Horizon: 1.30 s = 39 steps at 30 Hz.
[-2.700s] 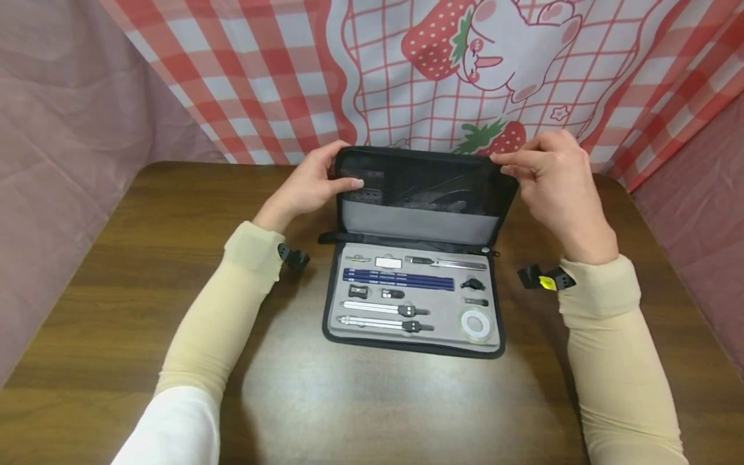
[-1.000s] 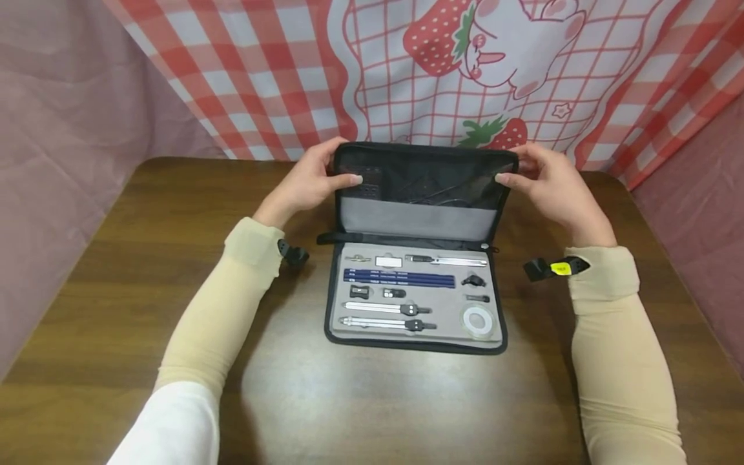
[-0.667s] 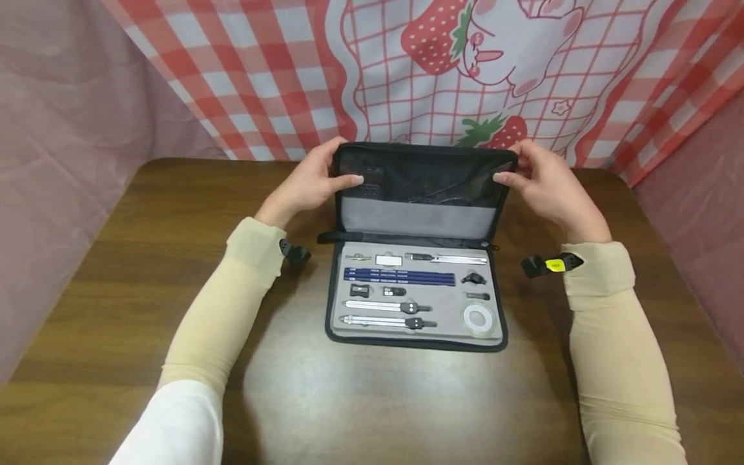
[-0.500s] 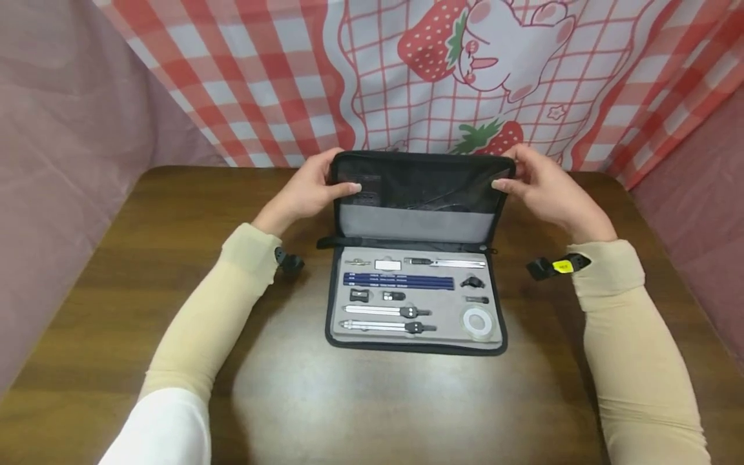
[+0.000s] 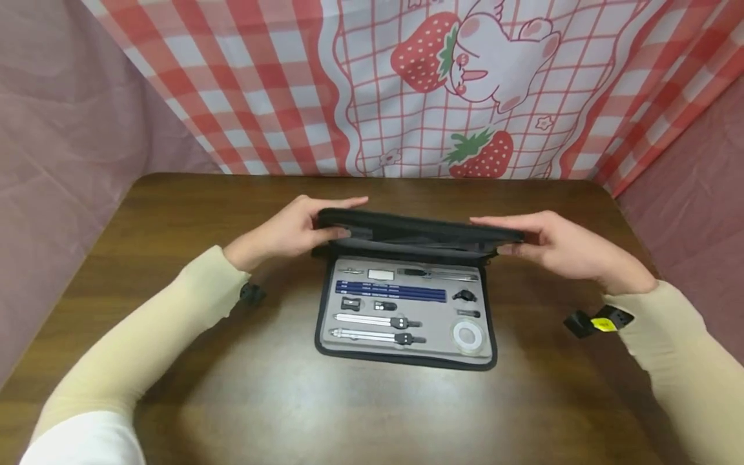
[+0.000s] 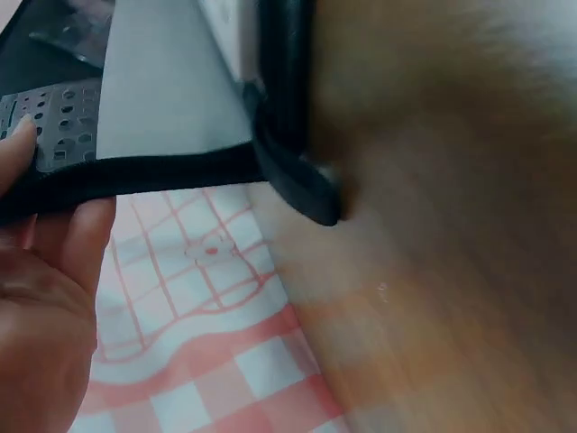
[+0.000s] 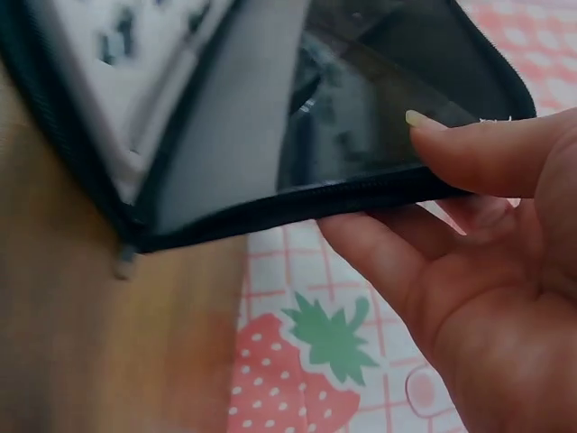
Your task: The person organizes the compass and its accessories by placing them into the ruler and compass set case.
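A black zip case lies on the table, its lid tilted forward low over the back of the base. My left hand grips the lid's left edge, thumb inside and fingers outside. At the right edge, my right hand holds the lid in the same way. The grey tray in the base bears blue pencils, two silver compasses, a white eraser, a small black sharpener and a round white ring. A perforated template sits in the lid's mesh pocket in the left wrist view.
The brown wooden table extends around the case. A red-and-white checked cloth with strawberries hangs behind its back edge. Pink cloth hangs at both sides. A black strap sticks out at the case's hinge.
The right hand shifted its hold on the lid's right corner. Since half a second ago both hands have swung the lid forward and down, from nearly upright to low over the base.
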Motion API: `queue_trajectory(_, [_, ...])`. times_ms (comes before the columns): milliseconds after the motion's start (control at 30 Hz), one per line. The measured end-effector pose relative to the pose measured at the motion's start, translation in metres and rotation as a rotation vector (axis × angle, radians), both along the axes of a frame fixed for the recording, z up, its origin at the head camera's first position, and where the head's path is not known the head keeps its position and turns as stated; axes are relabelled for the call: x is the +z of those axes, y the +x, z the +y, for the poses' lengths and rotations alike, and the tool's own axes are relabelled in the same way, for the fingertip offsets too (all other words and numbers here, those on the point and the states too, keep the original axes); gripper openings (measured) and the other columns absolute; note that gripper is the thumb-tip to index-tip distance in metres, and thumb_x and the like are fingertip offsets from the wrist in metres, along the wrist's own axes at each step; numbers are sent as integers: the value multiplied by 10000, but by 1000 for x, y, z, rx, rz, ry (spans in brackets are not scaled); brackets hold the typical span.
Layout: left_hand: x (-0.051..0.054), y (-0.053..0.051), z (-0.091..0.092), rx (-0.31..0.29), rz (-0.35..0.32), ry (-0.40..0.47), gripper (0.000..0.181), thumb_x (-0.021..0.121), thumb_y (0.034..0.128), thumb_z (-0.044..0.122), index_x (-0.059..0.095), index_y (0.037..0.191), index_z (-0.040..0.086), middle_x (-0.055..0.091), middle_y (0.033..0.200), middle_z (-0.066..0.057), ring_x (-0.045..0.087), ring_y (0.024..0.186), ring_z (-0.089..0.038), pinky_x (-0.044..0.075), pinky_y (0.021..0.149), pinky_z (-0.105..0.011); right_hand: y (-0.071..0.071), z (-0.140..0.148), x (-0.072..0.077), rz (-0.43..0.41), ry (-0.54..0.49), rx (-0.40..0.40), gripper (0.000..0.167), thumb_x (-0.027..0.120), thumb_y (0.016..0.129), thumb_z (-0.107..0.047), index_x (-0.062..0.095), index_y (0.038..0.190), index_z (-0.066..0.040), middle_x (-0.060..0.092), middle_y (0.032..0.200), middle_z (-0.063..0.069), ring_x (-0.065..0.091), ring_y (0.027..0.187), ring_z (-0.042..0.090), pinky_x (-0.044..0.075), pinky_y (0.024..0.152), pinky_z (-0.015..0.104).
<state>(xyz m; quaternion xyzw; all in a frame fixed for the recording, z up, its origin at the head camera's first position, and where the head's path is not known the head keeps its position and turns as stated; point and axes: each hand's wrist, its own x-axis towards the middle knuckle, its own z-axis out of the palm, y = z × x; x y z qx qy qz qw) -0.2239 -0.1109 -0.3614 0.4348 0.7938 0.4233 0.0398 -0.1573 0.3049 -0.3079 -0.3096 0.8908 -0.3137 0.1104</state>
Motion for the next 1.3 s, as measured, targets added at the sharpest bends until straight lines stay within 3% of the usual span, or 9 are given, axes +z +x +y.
queue_trajectory(167, [-1,23,-6,-127,145,-139,557,640,901,-85,630,1365,221,676,1240,67,651,918,-44,528,779,-274,23,-2,-13,101,-11,173,795,548,753,292,599,1392,-177,586,1390,0,532,1242,61,454,773,205])
queue_trajectory(233, [-3,31,-8,-174,202,-175,642,591,835,-172,645,1348,211,607,1352,61,586,1180,-75,508,877,-299,32,-3,-19,150,-5,199,838,527,692,310,618,1374,-170,581,1399,21,507,1280,65,429,765,207])
queue_trajectory(433, [-10,49,-14,-235,344,-255,791,500,739,-230,626,1369,232,555,1425,27,561,1225,-116,478,733,-281,56,-8,-36,272,81,185,915,536,645,284,614,1380,-257,544,1440,7,549,1251,184,402,777,165])
queue_trajectory(633, [-15,63,-17,-296,526,-396,812,655,751,-178,551,1439,240,491,1489,-22,464,1356,-196,479,620,-248,72,-11,-58,357,98,207,954,553,591,297,621,1367,-252,511,1463,45,498,1315,234,324,965,77])
queue_trajectory(733, [-18,68,-18,-321,593,-454,794,739,764,-94,532,1454,239,463,1511,-32,429,1384,-207,541,774,-299,77,-13,-67,377,102,214,975,564,571,306,608,1377,-241,485,1479,63,437,1362,245,270,1018,79])
queue_trajectory(867, [-20,72,-20,-335,623,-483,752,826,785,57,532,1454,236,443,1526,-47,404,1401,-214,462,1004,-385,81,-15,-74,371,119,197,985,594,584,306,583,1399,-246,442,1509,71,393,1387,277,189,1085,113])
queue_trajectory(1033, [-24,76,-21,-345,630,-491,732,862,789,341,547,1442,242,424,1537,-62,394,1408,-225,435,1034,-387,83,-17,-79,367,166,187,969,633,617,291,571,1407,-266,406,1535,77,391,1383,310,171,1095,134])
queue_trajectory(1233, [-27,78,-21,-353,567,-523,813,746,739,616,556,1434,238,368,1571,-69,342,1436,-248,390,1077,-419,85,-19,-79,322,238,170,897,715,685,225,581,1395,-308,382,1555,41,410,1370,312,424,1009,398])
queue_trajectory(1300, [-27,80,-21,-346,554,-543,810,719,757,640,549,1440,238,344,1584,-66,320,1447,-254,364,1096,-424,86,-19,-78,286,220,165,859,706,703,202,594,1379,-315,372,1562,35,396,1381,304,423,1020,363])
